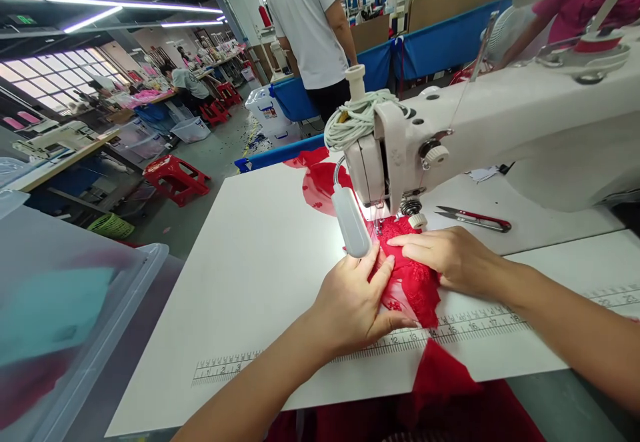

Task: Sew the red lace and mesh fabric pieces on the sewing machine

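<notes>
A red lace fabric (417, 282) lies on the white table (260, 262) under the needle of a white sewing machine (500, 129). My left hand (353, 305) pinches the fabric's near left edge, thumb and fingers closed on it. My right hand (450, 259) lies flat on top of the fabric just in front of the presser foot, fingers stretched toward the needle. More red fabric (320, 179) trails out behind the machine, and a further piece (445, 379) hangs over the table's front edge.
Red-handled thread snips (475, 219) lie right of the needle. A printed ruler (450, 329) runs along the table front. A clear plastic bin (75, 322) stands at my left. A person in a white shirt (310, 22) stands behind the table; red stools (175, 177) sit in the aisle.
</notes>
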A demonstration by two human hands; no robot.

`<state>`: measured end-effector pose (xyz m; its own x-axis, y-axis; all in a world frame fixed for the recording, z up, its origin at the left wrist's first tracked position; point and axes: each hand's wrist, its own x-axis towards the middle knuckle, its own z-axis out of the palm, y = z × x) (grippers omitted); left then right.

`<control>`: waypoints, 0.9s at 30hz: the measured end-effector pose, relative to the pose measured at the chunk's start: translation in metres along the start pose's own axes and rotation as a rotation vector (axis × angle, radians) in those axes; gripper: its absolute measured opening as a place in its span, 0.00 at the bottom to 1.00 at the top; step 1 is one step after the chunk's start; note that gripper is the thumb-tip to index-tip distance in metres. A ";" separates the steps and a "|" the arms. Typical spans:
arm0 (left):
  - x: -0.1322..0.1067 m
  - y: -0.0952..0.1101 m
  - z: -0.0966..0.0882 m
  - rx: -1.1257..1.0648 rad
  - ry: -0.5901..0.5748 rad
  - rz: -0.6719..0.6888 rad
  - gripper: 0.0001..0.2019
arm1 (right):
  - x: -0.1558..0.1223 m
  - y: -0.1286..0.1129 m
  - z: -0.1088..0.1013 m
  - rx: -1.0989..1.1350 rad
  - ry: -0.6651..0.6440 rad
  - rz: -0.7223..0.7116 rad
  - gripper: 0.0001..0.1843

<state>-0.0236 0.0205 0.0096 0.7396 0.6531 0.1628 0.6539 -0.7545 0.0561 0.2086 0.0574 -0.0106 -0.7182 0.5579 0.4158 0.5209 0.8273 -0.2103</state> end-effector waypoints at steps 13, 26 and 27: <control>-0.001 0.003 0.005 0.078 0.052 0.009 0.44 | -0.002 -0.003 0.002 -0.044 0.010 0.077 0.09; -0.001 0.001 0.006 0.083 0.116 0.019 0.44 | -0.005 -0.001 0.005 -0.063 0.019 0.076 0.08; -0.001 0.001 0.006 0.081 0.119 0.018 0.44 | -0.005 -0.001 0.006 -0.061 0.018 0.075 0.09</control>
<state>-0.0224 0.0198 0.0034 0.7304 0.6235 0.2789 0.6549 -0.7553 -0.0265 0.2087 0.0541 -0.0173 -0.6678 0.6167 0.4169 0.6008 0.7771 -0.1872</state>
